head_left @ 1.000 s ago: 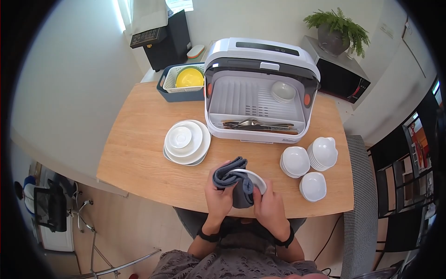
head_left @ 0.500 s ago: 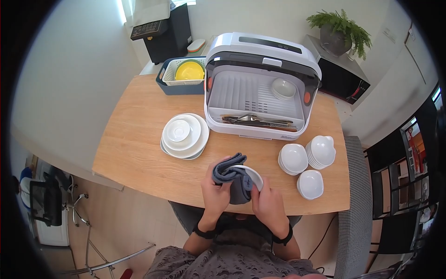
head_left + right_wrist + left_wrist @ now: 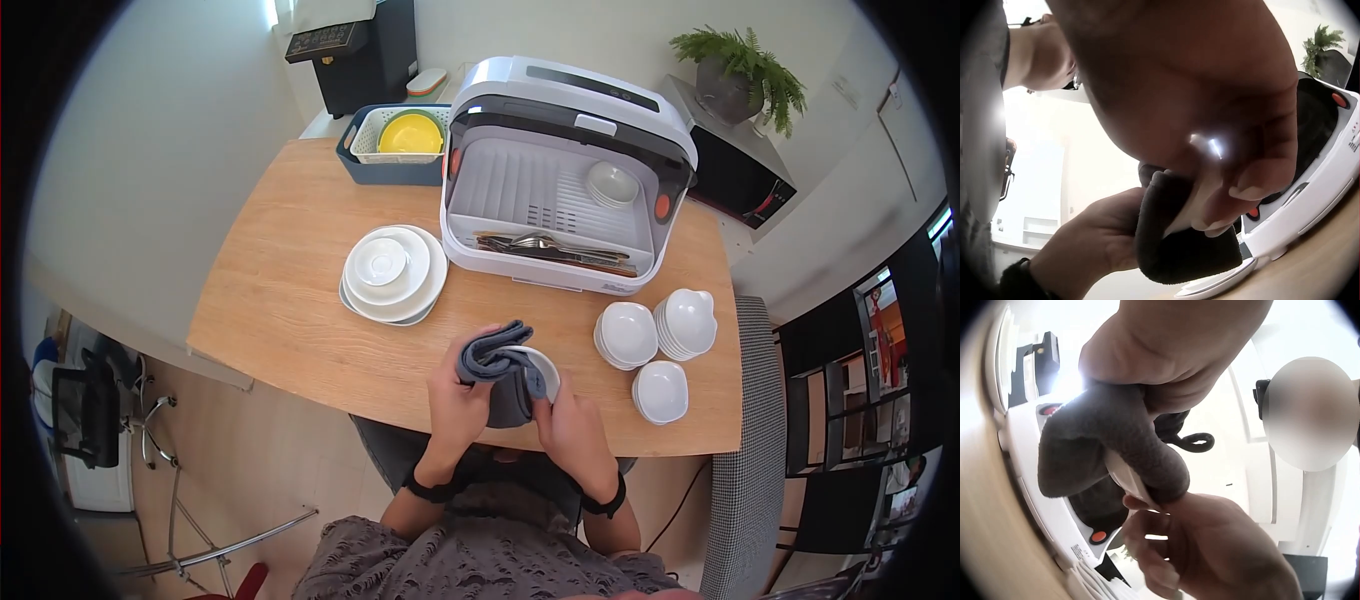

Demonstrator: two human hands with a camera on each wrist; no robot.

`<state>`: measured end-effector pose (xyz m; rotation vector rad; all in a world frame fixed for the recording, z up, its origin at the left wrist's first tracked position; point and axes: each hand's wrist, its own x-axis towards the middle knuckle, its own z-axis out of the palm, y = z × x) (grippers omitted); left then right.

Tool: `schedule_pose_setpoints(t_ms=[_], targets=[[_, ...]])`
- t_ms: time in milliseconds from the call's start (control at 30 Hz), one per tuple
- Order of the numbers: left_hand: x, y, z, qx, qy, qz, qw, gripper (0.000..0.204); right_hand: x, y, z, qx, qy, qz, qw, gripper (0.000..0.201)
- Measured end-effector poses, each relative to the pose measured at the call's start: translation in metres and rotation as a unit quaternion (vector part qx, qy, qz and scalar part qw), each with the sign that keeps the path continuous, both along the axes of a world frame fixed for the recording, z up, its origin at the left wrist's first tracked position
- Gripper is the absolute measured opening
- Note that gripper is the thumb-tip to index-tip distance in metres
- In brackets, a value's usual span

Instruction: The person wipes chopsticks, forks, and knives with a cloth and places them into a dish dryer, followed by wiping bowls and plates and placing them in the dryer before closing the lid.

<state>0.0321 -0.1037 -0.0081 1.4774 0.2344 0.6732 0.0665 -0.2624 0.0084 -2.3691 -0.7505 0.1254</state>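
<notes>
A dark grey cloth (image 3: 510,402) is folded over a white dish (image 3: 546,368) in the head view, above the table's near edge. My left hand (image 3: 458,402) grips the cloth with the dish's left part inside the fold. From the other side, my right hand (image 3: 577,432) pinches the dish's rim and the cloth's edge between thumb and fingers. In the left wrist view a strip of the dish (image 3: 1127,477) shows between the cloth and the right fingers. The cloth (image 3: 1188,259) hangs below the right hand in the right wrist view. Much of the dish is hidden.
Ahead stands an open white dish cabinet (image 3: 470,262) with small bowls (image 3: 612,184) and cutlery (image 3: 560,250) inside. Stacked white plates (image 3: 415,300) lie left; stacks of white bowls (image 3: 628,335) stand right. A blue basin (image 3: 400,173) holds a basket and yellow bowl (image 3: 412,133).
Both hands keep hold of the cloth and dish, with small shifts of the fingers. Less of the dish shows past the cloth now. The head view has tilted slightly.
</notes>
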Motion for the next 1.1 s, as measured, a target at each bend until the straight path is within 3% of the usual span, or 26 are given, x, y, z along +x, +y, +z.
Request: schedule_pose_setpoints(t_ms=[67,167,267,367,433,500,700,833,933,1033,1100], targets=[[-0.005,0.004,0.001,0.020,0.023,-0.046,0.999,0.041,0.007,-0.005,0.017,-0.064,0.011,0.035,0.997,0.021],[-0.011,0.005,0.007,0.076,0.058,-0.130,0.987,0.041,0.017,-0.012,0.029,-0.102,-0.093,0.104,0.985,0.020],[-0.010,0.003,0.006,0.100,0.068,-0.167,0.978,0.043,0.044,-0.016,0.042,-0.122,-0.059,0.160,0.978,0.018],[-0.004,0.000,-0.001,-0.175,-0.044,-0.098,0.979,0.046,0.096,-0.019,0.050,-0.138,-0.034,0.185,0.972,0.021],[-0.004,0.011,0.003,-0.229,-0.045,-0.062,0.970,0.047,0.139,-0.018,0.056,-0.072,0.141,0.132,0.979,0.025],[-0.006,0.021,0.004,-0.308,-0.057,-0.042,0.949,0.045,0.187,-0.020,0.048,-0.039,0.260,0.015,0.965,0.028],[-0.017,0.024,0.002,-0.337,-0.032,-0.065,0.939,0.043,0.293,-0.014,0.011,0.210,0.358,-0.211,0.885,0.029],[-0.017,0.026,0.001,-0.326,-0.037,-0.073,0.942,0.042,0.303,-0.006,0.017,0.359,0.356,-0.208,0.837,0.030],[-0.013,0.026,0.004,-0.345,-0.047,-0.050,0.936,0.042,0.288,-0.011,0.022,0.295,0.387,-0.167,0.857,0.035],[-0.012,0.034,-0.020,-0.373,0.000,-0.060,0.926,0.041,0.254,-0.030,0.033,0.197,0.353,-0.072,0.912,0.039],[-0.010,0.035,-0.022,-0.417,0.002,-0.091,0.904,0.044,0.217,-0.046,0.046,0.128,0.254,-0.051,0.957,0.035]])
